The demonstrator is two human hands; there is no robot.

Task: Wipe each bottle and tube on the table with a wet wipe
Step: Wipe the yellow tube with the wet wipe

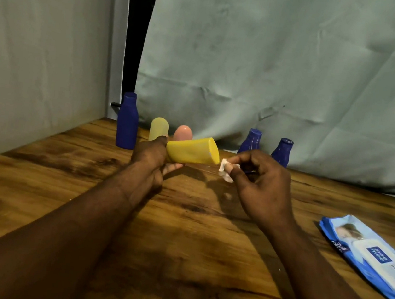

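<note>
Wooden table (180,235). A wipes pack (373,257) lies nearer than the yellow tube (192,150), to its right. The left hand (151,158) grips this tube sideways above the table. The right hand (260,182) pinches a wet wipe (226,170), apparently touching the tube's flat end. Behind the tube stand a tall blue bottle (127,121), a pale tube (159,129), a pink tube (183,133) and two blue bottles (250,141) (282,151).

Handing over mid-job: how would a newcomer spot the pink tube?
Look along the wooden table's far edge, under the pale green curtain. Right of the tall blue bottle stands a pale yellow tube, then the pink tube. It is the only pink thing; every neighbour is yellow or blue.
</note>
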